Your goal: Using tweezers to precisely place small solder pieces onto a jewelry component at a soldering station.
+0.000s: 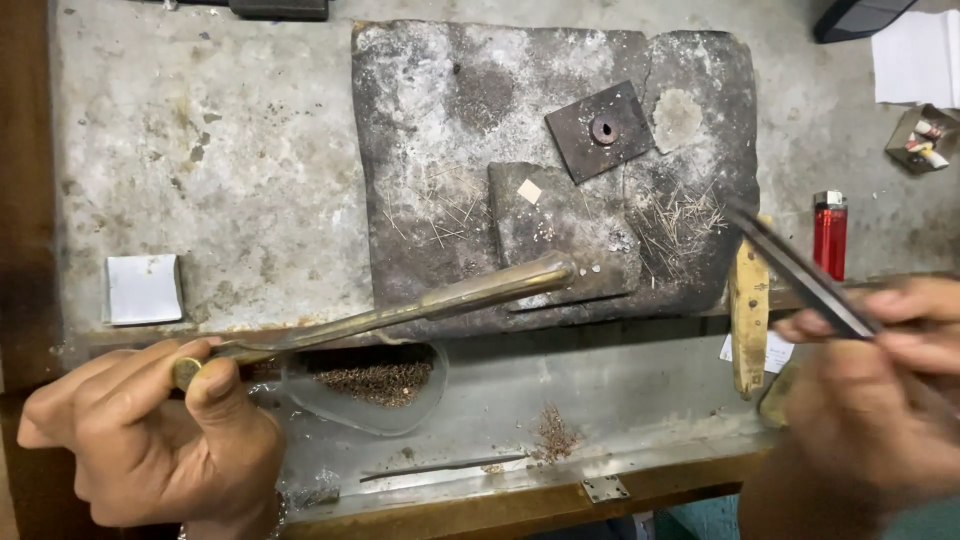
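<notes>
Brass showed dull along the long, slightly bent blowpipe (400, 312), which was held at its near end in the closed grip of the left hand (150, 440), thumb on top. Its long axis ran up and to the right, and its flared tip rested at the front edge of the small scorched block (560, 235) set on the larger charred soldering slab (450, 150). Dark, slender tweezers (795, 268) were pinched shut in the right hand (880, 400), blurred, their points aimed up and left toward the slab's right side, well apart from the pipe's tip. A tiny pale square chip (529, 191) lay on the small block, just beyond the pipe's tip and nearer to it than to the tweezers. Open slab lay between the two tools, strewn with fine wire clippings (680, 225). A dark square plate with a ring at its centre (600, 130) sat behind. A red lighter (829, 232) stood on the grey counter (230, 150) to the right, and a worn wooden peg (748, 315) jutted off the front edge.
</notes>
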